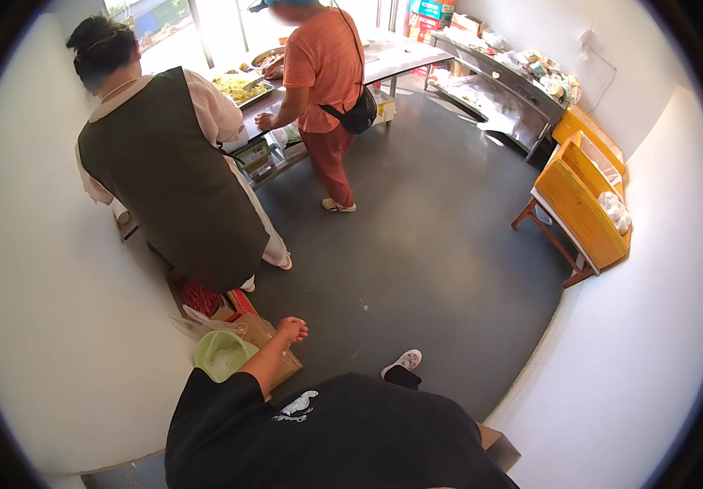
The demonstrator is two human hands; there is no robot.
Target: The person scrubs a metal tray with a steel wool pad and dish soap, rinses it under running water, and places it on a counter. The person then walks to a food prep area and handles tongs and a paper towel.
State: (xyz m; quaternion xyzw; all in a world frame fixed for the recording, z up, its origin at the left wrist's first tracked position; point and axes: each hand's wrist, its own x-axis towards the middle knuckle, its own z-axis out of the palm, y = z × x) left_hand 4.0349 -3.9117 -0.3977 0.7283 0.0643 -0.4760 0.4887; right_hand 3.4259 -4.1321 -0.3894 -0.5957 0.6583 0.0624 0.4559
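My left hand (pixel 292 330) is in front of me with its fingers loosely curled; I cannot tell whether anything is in it. Below and beside it are a cardboard box (pixel 287 368) and a pale green plastic bucket (pixel 223 356). Just past the bucket lie a clear plastic bag (pixel 201 322) and a box of dark red items (pixel 200 299). My right hand is out of view. One of my shoes (pixel 409 360) shows on the grey floor.
Two people stand ahead at a metal table (pixel 412 56) holding a tray of yellow food (pixel 242 88). A steel counter (pixel 498 76) with packages and a slanted yellow wooden cabinet (pixel 583 205) stand on the right. Another cardboard box (pixel 499 446) is at lower right.
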